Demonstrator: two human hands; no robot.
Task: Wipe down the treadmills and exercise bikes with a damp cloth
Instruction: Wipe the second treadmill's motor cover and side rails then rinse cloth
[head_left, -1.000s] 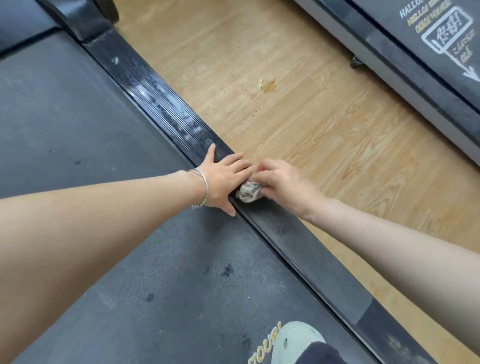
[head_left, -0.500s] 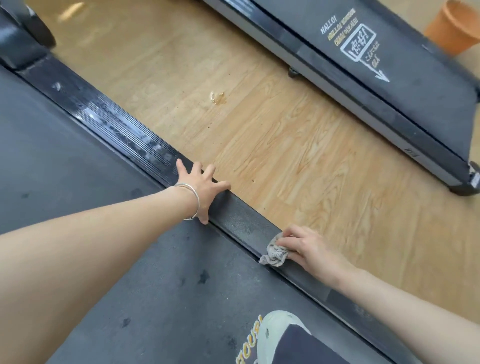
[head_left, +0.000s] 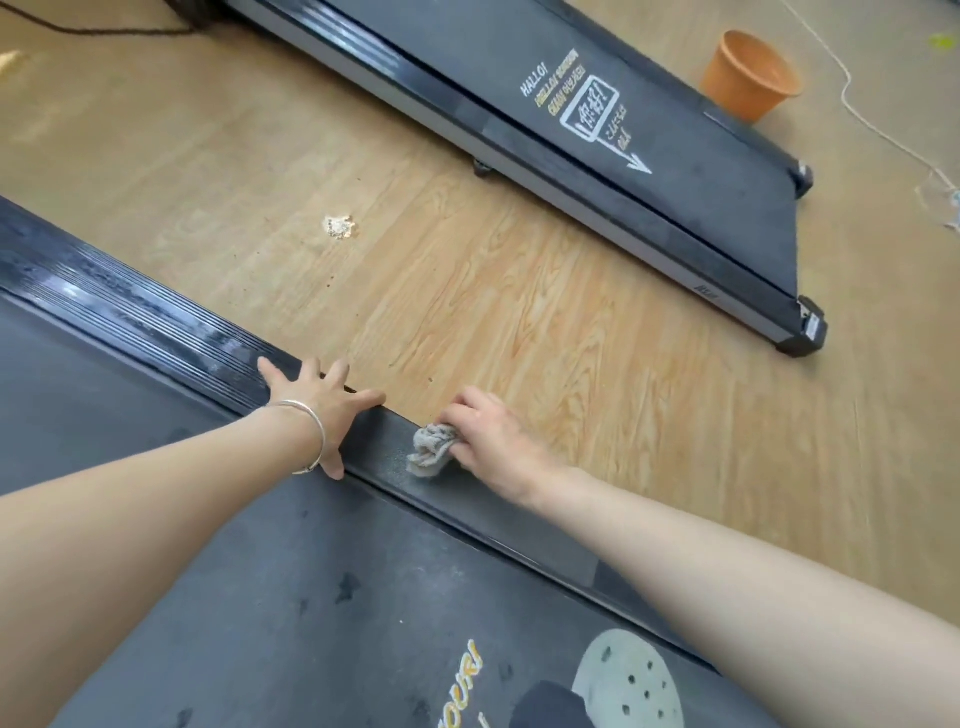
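I stand on a treadmill whose dark belt (head_left: 270, 582) fills the lower left. Its black side rail (head_left: 156, 317) runs diagonally from upper left to lower right. My left hand (head_left: 319, 402), with a silver bangle on the wrist, rests flat on the rail with fingers spread. Just to its right, my right hand (head_left: 491, 441) grips a crumpled grey cloth (head_left: 431, 451) and presses it on the rail.
A second treadmill (head_left: 613, 171) lies across the wooden floor (head_left: 519, 322) at the upper right. An orange pot (head_left: 748, 75) stands behind it, with a white cord (head_left: 883, 140) on the floor. A pale stain (head_left: 341, 227) marks the floor. My shoe (head_left: 628, 680) is on the belt.
My right hand slid the cloth down the rail away from the left hand, then back up close to it. The view has tilted up, so more of the floor shows.
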